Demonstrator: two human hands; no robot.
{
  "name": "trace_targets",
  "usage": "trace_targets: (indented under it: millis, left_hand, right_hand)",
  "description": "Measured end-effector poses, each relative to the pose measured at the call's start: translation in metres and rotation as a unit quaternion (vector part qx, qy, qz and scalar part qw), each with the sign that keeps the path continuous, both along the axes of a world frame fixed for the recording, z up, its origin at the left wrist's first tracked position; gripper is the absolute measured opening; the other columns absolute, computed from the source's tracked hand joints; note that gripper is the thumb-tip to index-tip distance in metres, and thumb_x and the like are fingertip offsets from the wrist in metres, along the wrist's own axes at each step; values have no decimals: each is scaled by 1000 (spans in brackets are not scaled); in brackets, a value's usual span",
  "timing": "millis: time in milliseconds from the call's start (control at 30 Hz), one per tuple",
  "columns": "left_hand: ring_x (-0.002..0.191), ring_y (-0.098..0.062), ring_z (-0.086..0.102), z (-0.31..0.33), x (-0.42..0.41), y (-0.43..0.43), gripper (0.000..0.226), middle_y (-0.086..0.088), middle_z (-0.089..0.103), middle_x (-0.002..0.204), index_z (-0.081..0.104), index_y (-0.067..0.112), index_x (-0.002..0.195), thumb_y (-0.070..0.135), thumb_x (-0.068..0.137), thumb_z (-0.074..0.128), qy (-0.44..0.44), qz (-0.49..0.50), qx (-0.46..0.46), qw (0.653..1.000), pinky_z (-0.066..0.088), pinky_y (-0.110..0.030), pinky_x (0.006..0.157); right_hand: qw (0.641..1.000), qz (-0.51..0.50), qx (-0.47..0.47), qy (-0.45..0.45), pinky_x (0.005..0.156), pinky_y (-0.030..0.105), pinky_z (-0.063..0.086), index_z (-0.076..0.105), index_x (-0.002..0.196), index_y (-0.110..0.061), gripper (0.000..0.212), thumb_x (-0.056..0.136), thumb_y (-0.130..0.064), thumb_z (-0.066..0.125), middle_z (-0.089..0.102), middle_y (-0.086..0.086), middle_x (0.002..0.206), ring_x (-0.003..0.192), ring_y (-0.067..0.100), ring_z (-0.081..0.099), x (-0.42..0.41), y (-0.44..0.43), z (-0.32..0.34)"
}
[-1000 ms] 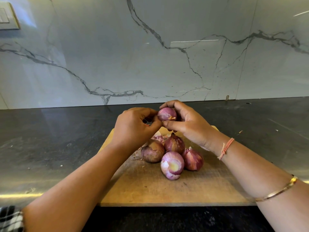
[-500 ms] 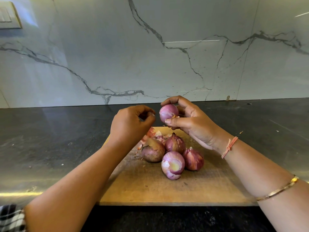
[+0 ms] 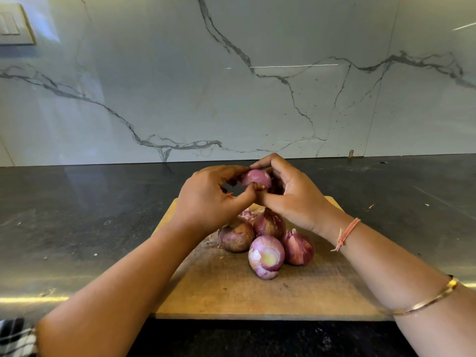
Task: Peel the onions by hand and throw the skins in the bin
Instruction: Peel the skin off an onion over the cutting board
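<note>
Holding one onion (image 3: 256, 177) up over the wooden board (image 3: 231, 292), the person cradles it in the right hand (image 3: 291, 199). The fingers curl round its far side and the thumb sits beneath, which turns the near face toward the left hand (image 3: 206, 202). That hand pinches at the onion's lower end with thumb and fingertips, where a dry scrap shows (root or skin, too small for me to say). I judge it is picking off the last bits of peel, since the rest of the onion looks smooth and purple.

Below the hands, four more onions sit bunched together on the board. The front onion (image 3: 266, 256) is largely stripped, pale at its cut end. The three onions behind (image 3: 269, 222) wear brown papery skin. A few loose skins (image 3: 247, 213) lie at the back of the heap, right under the hands. Working there probably lets scraps drop on the board rather than the dark counter (image 3: 77, 215). No bin is in sight, so binning the skins is yet to be done.
</note>
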State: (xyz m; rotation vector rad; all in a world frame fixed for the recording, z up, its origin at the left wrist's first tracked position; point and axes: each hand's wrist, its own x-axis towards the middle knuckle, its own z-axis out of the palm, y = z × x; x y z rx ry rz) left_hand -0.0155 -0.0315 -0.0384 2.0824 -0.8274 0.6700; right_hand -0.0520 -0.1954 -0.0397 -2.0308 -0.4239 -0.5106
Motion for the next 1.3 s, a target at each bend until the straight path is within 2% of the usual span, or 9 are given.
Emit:
trace_targets:
  millis: [133,367,633,867,1000,1067,1167,1300]
  left_hand:
    - [80,1,65,0,0,-1,45,18,68,85,71,30,106,50,70,53,14,-2,7,1000,58,-33,71]
    - [77,-1,66,0,0,-1,41,15,70,84,71,27,108,40,72,56,22,4,8,1000,58,-30,73]
    - [72,-6,67,-1,0,-1,40,10,72,82,72,24,109,35,75,54,-5,6,25,1000,58,-33,68]
    - [70,-7,66,-1,4,3,31,9,72,82,71,20,110,24,84,55,-21,-2,25,999,57,-26,65]
    - [74,4,63,1,4,5,40,20,64,80,71,22,109,35,79,48,-19,-13,22,999,52,-11,68]
    - [78,10,61,2,2,5,45,26,60,81,70,25,111,46,77,47,-16,-22,31,999,50,-8,69]
    - [79,6,62,3,2,6,57,24,61,86,69,27,112,58,72,43,-19,-21,45,999,53,-15,69]
    - [74,4,62,2,3,6,46,22,62,83,72,24,108,50,74,52,-32,-3,48,998,54,-18,68]
  right_hand:
    - [1000,-8,-13,-9,84,31,53,58,110,-17,36,79,-13,75,68,-2,99,88,11,65,-3,2,1]
    - [999,-16,-25,-15,86,41,53,59,109,-20,36,78,-11,75,68,-4,98,90,15,65,-2,2,0]
    - [999,-19,-40,-18,85,42,52,60,109,-19,34,79,-12,74,68,-4,98,89,16,65,-2,1,0]
    - [1000,8,3,0,92,39,53,62,107,-23,34,78,-12,76,69,-8,99,95,12,65,1,-1,1]
    - [999,33,40,13,94,36,52,62,104,-26,33,79,-10,76,69,-6,98,96,12,66,2,-3,3]
    - [998,36,48,17,93,35,53,63,103,-28,32,79,-10,75,69,-6,98,96,12,66,2,-3,3]
    - [999,31,39,19,94,36,53,63,103,-29,32,80,-9,74,70,-8,99,97,11,66,1,-3,2]
    - [1000,21,4,15,93,37,53,64,106,-26,32,80,-11,74,70,-7,101,97,10,65,0,-4,1]
